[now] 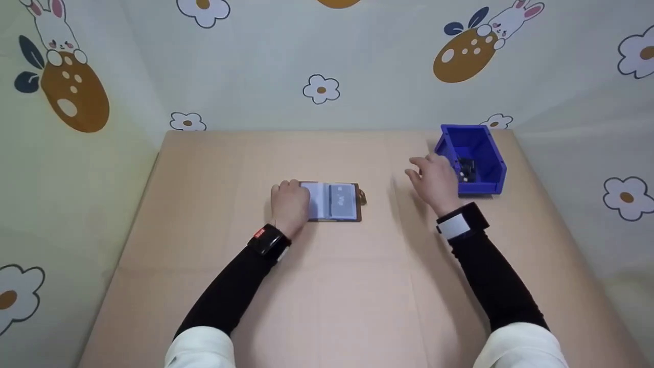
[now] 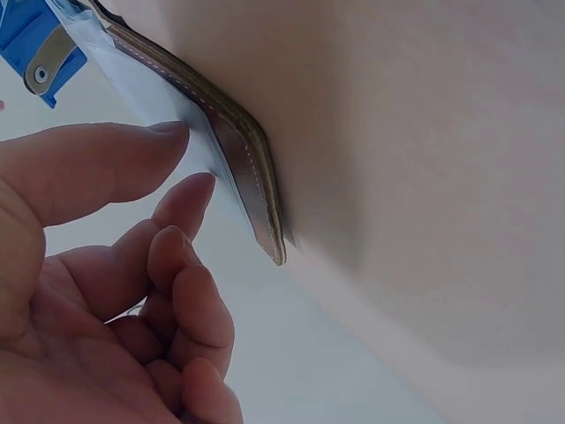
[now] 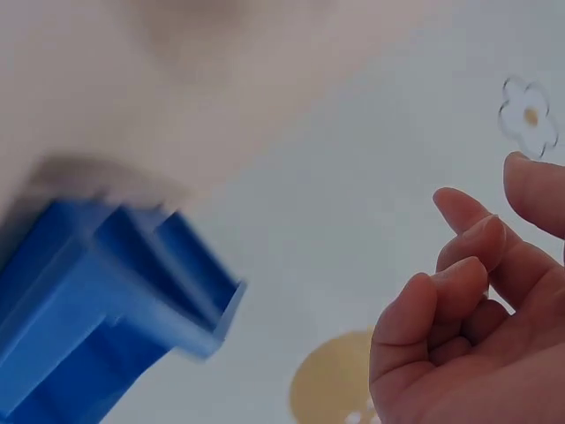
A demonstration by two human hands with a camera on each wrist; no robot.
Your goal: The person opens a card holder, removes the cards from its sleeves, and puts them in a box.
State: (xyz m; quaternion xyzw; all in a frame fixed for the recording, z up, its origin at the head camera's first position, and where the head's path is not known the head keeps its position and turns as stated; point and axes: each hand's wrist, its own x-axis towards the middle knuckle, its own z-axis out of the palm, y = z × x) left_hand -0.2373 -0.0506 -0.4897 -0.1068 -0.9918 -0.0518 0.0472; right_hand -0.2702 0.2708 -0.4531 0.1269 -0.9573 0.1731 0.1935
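An open brown card holder [image 1: 358, 207] with clear plastic sleeves lies on the table, a card marked "Vip" [image 1: 342, 202] in its right side. My left hand [image 1: 289, 204] covers its left end. In the left wrist view, the thumb and index finger of that hand [image 2: 106, 265] meet the edge of the sleeves [image 2: 150, 97], above the stitched cover [image 2: 243, 163]. My right hand [image 1: 434, 181] hovers at the left side of a blue bin [image 1: 480, 188]. Its fingers are loosely bent and hold nothing, as the right wrist view of the hand [image 3: 477, 327] shows.
Inside the bin lies a small dark item [image 1: 467, 169], too small to make out. The bin stands near the table's back right corner. A patterned curtain [image 1: 322, 46] rises behind the table [image 1: 357, 306] and along both sides.
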